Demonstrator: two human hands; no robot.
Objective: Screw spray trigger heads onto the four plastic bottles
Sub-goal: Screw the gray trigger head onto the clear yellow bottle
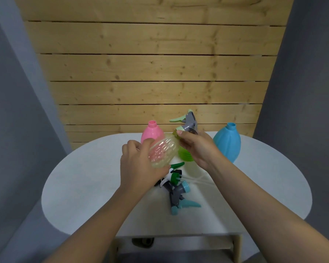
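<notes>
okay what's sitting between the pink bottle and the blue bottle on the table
In the head view, the green bottle stands between the pink bottle and blue bottle, mostly hidden behind the right hand.

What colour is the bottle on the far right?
Blue bottle, open-necked, seen in the head view.

- White oval table (87, 186) in front of a wooden slat wall.
- Pink bottle (152, 132) and blue bottle (227, 142) stand upright, uncapped, at the far edge.
- Green bottle (185, 155) between them.
- Loose trigger heads (176, 188) heaped mid-table.
</notes>
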